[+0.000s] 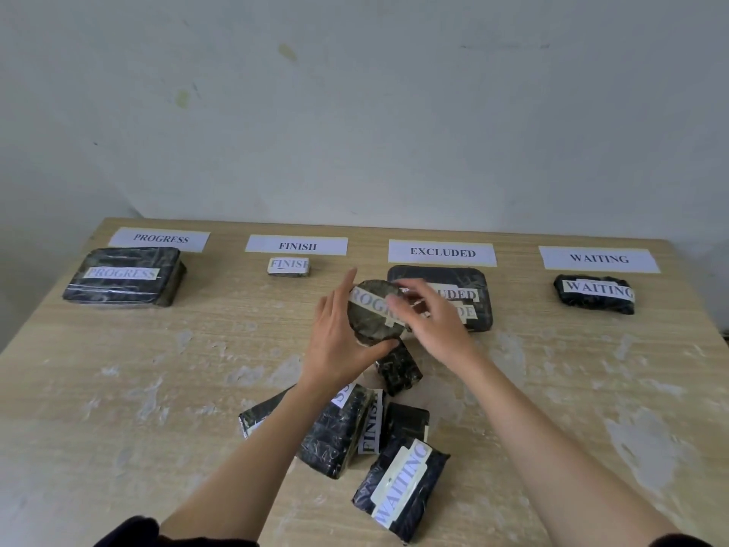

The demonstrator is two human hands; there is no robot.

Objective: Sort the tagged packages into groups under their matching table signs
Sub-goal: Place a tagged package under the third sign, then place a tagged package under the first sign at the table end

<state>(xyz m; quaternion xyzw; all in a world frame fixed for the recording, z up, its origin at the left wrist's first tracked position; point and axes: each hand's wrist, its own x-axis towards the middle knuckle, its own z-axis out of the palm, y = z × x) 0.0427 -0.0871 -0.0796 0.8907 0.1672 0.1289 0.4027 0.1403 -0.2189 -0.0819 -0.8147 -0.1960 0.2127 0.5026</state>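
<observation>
1. A round package (374, 313) tagged PROGRESS was held above mid-table, tag upward, presumably so it could be read.
2. It was cradled by the left hand (339, 341), fingers curled under its edge; the right hand (430, 313) rested on top, fingers spread over the tag.
3. Its likely destination, the PROGRESS sign (159, 238), lay far left, above one sorted package (124, 276).
4. Unsorted packages (355, 432) were heaped near the table (118, 388) front.

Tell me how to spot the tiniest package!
Find the white paper FINISH sign along the wooden table's far edge. Directly below it lies the small black plastic-wrapped package. It is the tiniest package, its FINISH tag nearly covering its top.
</observation>
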